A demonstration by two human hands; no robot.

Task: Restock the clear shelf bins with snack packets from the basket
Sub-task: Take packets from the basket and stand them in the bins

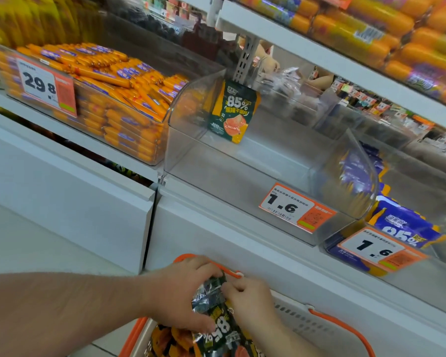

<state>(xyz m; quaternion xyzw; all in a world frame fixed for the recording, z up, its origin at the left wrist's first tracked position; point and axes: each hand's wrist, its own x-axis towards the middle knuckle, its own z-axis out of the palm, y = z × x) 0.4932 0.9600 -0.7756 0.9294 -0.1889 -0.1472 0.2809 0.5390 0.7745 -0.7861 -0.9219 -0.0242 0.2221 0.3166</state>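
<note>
The fingers of the left hand curl over the top of a bunch of dark green snack packets, with the thumb pressing them from below. The fingers of the right hand pinch the upper edge of the same bunch from the other side. Both hands hold the packets just above the white basket with orange handles, where more green-and-orange packets lie.

Above, on the white shelf, the middle clear bin holds a single green packet leaning upright against its back wall. An orange price tag reading 1.6 sits on the bin's front. The clear bin to the left is heaped with orange sausage sticks and bears a tag reading 29.8. The bin to the right contains purple packets behind another 1.6 tag.
</note>
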